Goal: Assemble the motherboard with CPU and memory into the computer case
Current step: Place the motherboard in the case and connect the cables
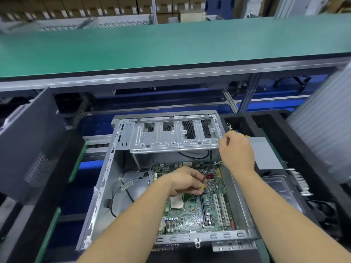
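Motherboard (pixel 197 209) is seated flat in the case (pixel 106 186), long axis running away from the viewer. Left hand (pixel 185 181) is over the board's middle, pinching a thin yellow-and-dark wire lead (pixel 203 182). Right hand (pixel 236 150) is raised at the case's right wall, curled on a wire bundle (pixel 239 132). Hands are apart. The CPU socket (pixel 177 201) is directly below the left hand, which is the nearer.
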Demonstrator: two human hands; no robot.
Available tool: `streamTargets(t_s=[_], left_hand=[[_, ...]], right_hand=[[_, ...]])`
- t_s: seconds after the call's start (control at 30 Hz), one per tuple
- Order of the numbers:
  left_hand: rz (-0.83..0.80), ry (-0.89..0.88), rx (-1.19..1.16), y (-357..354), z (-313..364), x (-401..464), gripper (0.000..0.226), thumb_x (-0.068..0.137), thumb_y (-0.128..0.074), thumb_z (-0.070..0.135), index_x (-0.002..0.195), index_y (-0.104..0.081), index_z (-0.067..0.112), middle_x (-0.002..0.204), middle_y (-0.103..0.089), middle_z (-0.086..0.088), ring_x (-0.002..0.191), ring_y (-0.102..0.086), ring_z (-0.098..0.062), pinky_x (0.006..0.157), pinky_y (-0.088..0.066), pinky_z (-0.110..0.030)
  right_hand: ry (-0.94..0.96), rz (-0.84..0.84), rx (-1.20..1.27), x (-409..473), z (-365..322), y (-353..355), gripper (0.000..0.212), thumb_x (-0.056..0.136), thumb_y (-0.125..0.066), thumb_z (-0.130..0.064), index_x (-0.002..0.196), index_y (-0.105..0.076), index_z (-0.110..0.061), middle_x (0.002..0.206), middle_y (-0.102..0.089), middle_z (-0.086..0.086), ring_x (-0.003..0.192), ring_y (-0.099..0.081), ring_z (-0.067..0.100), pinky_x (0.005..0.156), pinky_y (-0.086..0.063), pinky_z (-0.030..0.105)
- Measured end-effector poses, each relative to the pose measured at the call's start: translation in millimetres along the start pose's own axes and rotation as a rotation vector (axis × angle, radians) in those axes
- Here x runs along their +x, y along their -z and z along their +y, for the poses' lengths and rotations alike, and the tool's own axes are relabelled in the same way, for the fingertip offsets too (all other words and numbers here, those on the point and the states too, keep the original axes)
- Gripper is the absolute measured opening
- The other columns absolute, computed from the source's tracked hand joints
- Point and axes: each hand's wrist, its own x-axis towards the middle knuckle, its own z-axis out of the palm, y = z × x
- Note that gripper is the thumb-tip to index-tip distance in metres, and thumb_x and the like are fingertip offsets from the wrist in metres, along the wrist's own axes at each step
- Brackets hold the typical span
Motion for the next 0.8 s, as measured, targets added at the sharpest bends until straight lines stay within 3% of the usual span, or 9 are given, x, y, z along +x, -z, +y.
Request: streamTargets(t_s=[0.1, 0.2, 0.33, 0.43, 0.5, 0.57, 0.63, 0.73, 0.8], left_hand=[[0.041, -0.127, 0.172, -5.1, 5.1, 2.0, 0.014, 0.089, -0.066, -0.005, 0.101, -0.067, 0.004, 0.093, -0.066, -0.013, 0.078, -0.067, -0.018, 0.082, -0.06, -0.031], [0.053, -0.187, 0.272, -10.2, 12.0, 4.1, 0.016, 0.086, -0.073, 0.002, 0.101, -0.069, 0.006, 0.097, -0.069, -0.015, 0.075, -0.066, -0.018, 0.081, -0.06, -0.032], [-0.053, -0.108, -0.043, -14.5, 16.2, 8.2, 0.024, 0.09, -0.066, -0.002, 0.114, -0.062, 0.001, 0.082, -0.066, -0.007, 0.066, -0.065, -0.012, 0.065, -0.057, -0.022], [-0.116, -0.058, -0.112, -16.6, 17.1, 11.6, 0.016, 0.094, -0.065, 0.008, 0.11, -0.063, 0.008, 0.077, -0.064, -0.003, 0.067, -0.063, -0.012, 0.061, -0.055, -0.021], [-0.108, -0.07, 0.031, -15.8, 15.7, 13.5, 0.007, 0.096, -0.064, 0.016, 0.098, -0.068, 0.01, 0.07, -0.064, 0.001, 0.063, -0.063, -0.01, 0.061, -0.054, -0.021], [-0.007, -0.123, 0.341, -10.1, 13.8, 13.5, 0.014, 0.095, -0.065, 0.02, 0.084, -0.07, 0.012, 0.064, -0.064, 0.006, 0.059, -0.061, -0.008, 0.062, -0.052, -0.022], [0.113, -0.159, 0.582, 0.8, 11.4, 10.3, 0.024, 0.095, -0.064, 0.025, 0.083, -0.072, 0.006, 0.068, -0.068, 0.002, 0.057, -0.056, -0.012, 0.063, -0.047, -0.025], [0.265, -0.144, 0.736, 27.1, 6.2, -2.3, 0.041, 0.101, -0.052, 0.031, 0.084, -0.067, -0.003, 0.076, -0.067, -0.018, 0.061, -0.056, -0.019, 0.062, -0.046, -0.029], [0.497, -0.119, 1.027, 54.9, 0.8, -13.1, 0.025, 0.099, -0.05, 0.018, 0.088, -0.064, 0.001, 0.08, -0.064, -0.014, 0.077, -0.064, -0.027, 0.07, -0.051, -0.034]], right_hand=[[0.007, 0.001, -0.013, 0.5, -0.2, -0.8, 0.022, 0.099, -0.045, -0.019, 0.084, -0.057, -0.01, 0.082, -0.059, 0.007, 0.075, -0.055, 0.029, 0.061, -0.048, 0.039], [0.003, -0.001, -0.018, 1.6, 0.6, -1.6, 0.021, 0.1, -0.045, -0.02, 0.086, -0.058, -0.011, 0.083, -0.06, 0.006, 0.074, -0.056, 0.028, 0.06, -0.047, 0.038], [0.009, 0.017, -0.026, 2.5, 1.9, -3.3, 0.021, 0.1, -0.045, -0.021, 0.089, -0.059, -0.011, 0.083, -0.06, 0.005, 0.074, -0.055, 0.026, 0.057, -0.039, 0.033], [0.009, 0.027, -0.034, 2.0, 2.4, -4.4, 0.02, 0.099, -0.046, -0.021, 0.085, -0.057, -0.012, 0.079, -0.058, 0.004, 0.071, -0.053, 0.025, 0.053, -0.032, 0.031], [0.008, 0.024, -0.044, 1.9, 3.3, -4.4, 0.02, 0.099, -0.046, -0.021, 0.083, -0.054, -0.012, 0.077, -0.056, 0.003, 0.069, -0.052, 0.025, 0.053, -0.033, 0.031], [0.021, 0.021, -0.058, 2.0, 3.5, -4.3, 0.021, 0.099, -0.046, -0.021, 0.081, -0.052, -0.012, 0.076, -0.054, 0.003, 0.068, -0.052, 0.025, 0.053, -0.035, 0.032], [0.037, 0.024, -0.094, 1.9, 2.6, -4.5, 0.021, 0.099, -0.046, -0.02, 0.08, -0.051, -0.011, 0.076, -0.055, 0.005, 0.068, -0.052, 0.027, 0.054, -0.038, 0.033], [0.055, 0.025, -0.144, 0.9, 1.1, -4.1, 0.023, 0.1, -0.044, -0.019, 0.08, -0.05, -0.009, 0.076, -0.056, 0.008, 0.067, -0.053, 0.03, 0.054, -0.041, 0.034], [0.057, 0.018, -0.158, 0.9, 0.8, -3.8, 0.023, 0.1, -0.044, -0.019, 0.079, -0.049, -0.008, 0.076, -0.056, 0.009, 0.067, -0.053, 0.032, 0.055, -0.043, 0.036]])
